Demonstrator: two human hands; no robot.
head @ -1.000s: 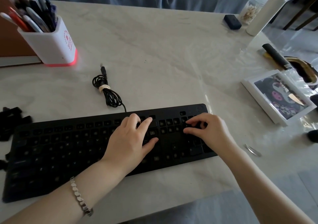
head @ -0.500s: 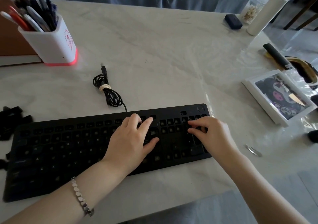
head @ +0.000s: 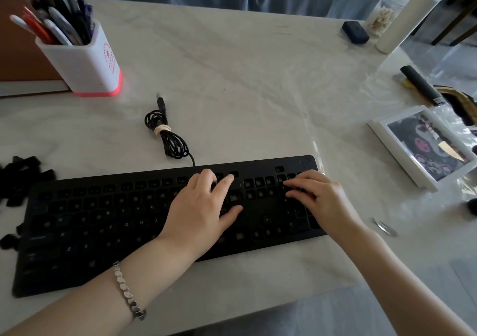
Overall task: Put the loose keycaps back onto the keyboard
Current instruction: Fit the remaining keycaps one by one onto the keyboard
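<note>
Left hand [head: 201,211] is resting flat on the keyboard [head: 103,219], holding nothing; right hand [head: 322,198] is curling over its right end, grasp unclear. Loose keycaps [head: 23,175] are lying off the left end, nearer the left hand.

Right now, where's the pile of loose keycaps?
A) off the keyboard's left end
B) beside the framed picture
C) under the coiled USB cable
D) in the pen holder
A: the black loose keycaps lie in a heap just past the left end of the keyboard, at the left edge of the head view.
</note>
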